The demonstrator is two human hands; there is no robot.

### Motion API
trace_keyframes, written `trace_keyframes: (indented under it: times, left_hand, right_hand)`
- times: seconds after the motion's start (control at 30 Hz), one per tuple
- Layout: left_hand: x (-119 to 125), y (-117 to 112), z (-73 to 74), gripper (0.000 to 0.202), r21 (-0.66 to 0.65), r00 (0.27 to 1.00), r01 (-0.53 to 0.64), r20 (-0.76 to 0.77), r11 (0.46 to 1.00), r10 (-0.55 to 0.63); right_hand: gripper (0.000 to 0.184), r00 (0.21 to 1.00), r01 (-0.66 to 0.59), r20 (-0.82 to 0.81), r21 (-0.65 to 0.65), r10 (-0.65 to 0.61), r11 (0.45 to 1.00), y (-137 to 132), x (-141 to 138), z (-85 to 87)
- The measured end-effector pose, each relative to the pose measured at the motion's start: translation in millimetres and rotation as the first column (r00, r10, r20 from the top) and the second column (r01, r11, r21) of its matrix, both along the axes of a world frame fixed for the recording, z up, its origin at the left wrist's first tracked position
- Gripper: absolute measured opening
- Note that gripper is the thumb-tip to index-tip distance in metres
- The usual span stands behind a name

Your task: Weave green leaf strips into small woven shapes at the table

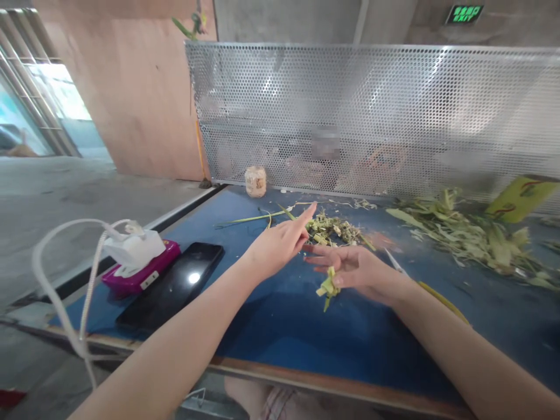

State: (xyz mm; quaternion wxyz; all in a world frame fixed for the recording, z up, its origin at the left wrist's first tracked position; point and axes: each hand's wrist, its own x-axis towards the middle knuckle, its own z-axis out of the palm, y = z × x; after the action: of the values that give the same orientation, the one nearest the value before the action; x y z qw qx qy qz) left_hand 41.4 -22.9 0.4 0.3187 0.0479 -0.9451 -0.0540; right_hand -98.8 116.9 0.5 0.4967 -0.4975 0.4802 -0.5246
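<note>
My left hand (284,242) reaches over the blue tabletop, its index finger stretched out and the other fingers bent; nothing shows in it. Close beside it, my right hand (350,268) is turned partly palm up with its fingers extended. A small yellow-green folded leaf piece (328,286) is held at my right thumb, with short ends sticking out. Just beyond both hands lies a heap of plant scraps (335,227), greenish and brown. Long thin green stalks (249,220) lie behind my left hand. Scissors (396,262) are partly hidden behind my right forearm.
A black phone (175,286) and a magenta power strip (140,274) with a white plug and cables are at the left. A pale roll (255,181) stands near the perforated metal screen (371,116). Loose leaf husks (476,239) and a yellow card (522,198) are at the right.
</note>
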Motion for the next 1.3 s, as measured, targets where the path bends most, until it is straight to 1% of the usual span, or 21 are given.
trace_keyframes:
  times: [0.1, 0.17, 0.23, 0.33, 0.43, 0.53, 0.63, 0.7, 0.77, 0.83, 0.93, 1.03, 1.1, 1.3]
  left_hand:
    - [-1.9, 3.2, -2.1, 0.060, -0.075, 1.000, 0.021, 0.000, 0.997, -0.021]
    - [-2.4, 7.4, -2.4, 0.062, -0.076, 0.999, 0.033, -0.023, 0.997, -0.035]
    - [-2.3, 11.7, -1.5, 0.064, -0.060, 0.999, 0.044, -0.026, 0.997, -0.045]
    - [-1.9, 15.6, 0.4, 0.065, -0.006, 0.998, 0.062, -0.008, 0.998, -0.062]
    - [-2.1, 16.4, 0.5, 0.066, 0.072, 0.998, 0.065, -0.001, 0.995, -0.065]
    - [-1.8, 17.3, 0.2, 0.069, 0.158, 0.994, 0.110, -0.015, 0.981, -0.109]
    - [-0.6, 19.9, 1.9, 0.073, 0.267, 0.982, 0.189, -0.065, 0.945, -0.178]
    - [0.1, 21.7, 3.6, 0.074, 0.280, 0.977, 0.211, -0.070, 0.936, -0.199]
    - [0.2, 23.0, 4.7, 0.072, 0.214, 0.979, 0.205, -0.059, 0.955, -0.197]
    - [-0.1, 23.6, 4.5, 0.069, 0.108, 0.981, 0.193, -0.049, 0.975, -0.188]
    - [-1.0, 24.2, 2.1, 0.063, -0.054, 0.981, 0.192, -0.029, 0.980, -0.194]
    - [-1.8, 25.8, -0.9, 0.061, -0.164, 0.974, 0.223, -0.009, 0.961, -0.228]
    - [-2.5, 27.7, -2.0, 0.061, -0.200, 0.966, 0.250, -0.014, 0.947, -0.257]
    - [-4.3, 34.9, 0.6, 0.064, -0.330, 0.926, 0.334, -0.061, 0.883, -0.373]
  right_hand:
    - [0.020, 1.000, 0.028, -0.013, 0.040, -0.027, 0.999, -1.5, -0.2, -1.0]
    - [0.021, 0.997, 0.075, -0.024, 0.043, -0.074, 0.996, -4.6, -1.1, -4.0]
    - [0.023, 0.988, 0.151, -0.023, 0.022, -0.150, 0.988, -8.1, -1.5, -8.1]
    - [0.024, 0.959, 0.280, -0.043, -0.026, -0.281, 0.960, -10.9, -1.8, -11.6]
    - [0.025, 0.924, 0.365, -0.090, -0.074, -0.371, 0.928, -9.9, -1.4, -8.9]
    - [0.026, 0.902, 0.404, -0.125, -0.092, -0.413, 0.910, -8.1, -0.7, -4.1]
    - [0.028, 0.893, 0.416, -0.133, -0.120, -0.430, 0.901, -7.7, -1.1, -2.9]
    - [0.029, 0.883, 0.434, -0.127, -0.147, -0.452, 0.889, -8.0, -2.0, -3.6]
    - [0.029, 0.867, 0.460, -0.129, -0.166, -0.481, 0.872, -8.1, -2.8, -4.0]
    - [0.027, 0.852, 0.477, -0.155, -0.164, -0.500, 0.864, -7.5, -3.2, -3.1]
    - [0.024, 0.854, 0.464, -0.208, -0.112, -0.478, 0.879, -5.9, -3.9, -0.4]
    - [0.022, 0.888, 0.401, -0.236, -0.023, -0.395, 0.916, -4.5, -6.0, 1.0]
    - [0.022, 0.916, 0.333, -0.245, 0.031, -0.316, 0.942, -4.0, -8.3, 0.1]
    - [0.018, 0.969, 0.154, -0.211, 0.110, -0.128, 0.982, -2.9, -12.6, -5.8]
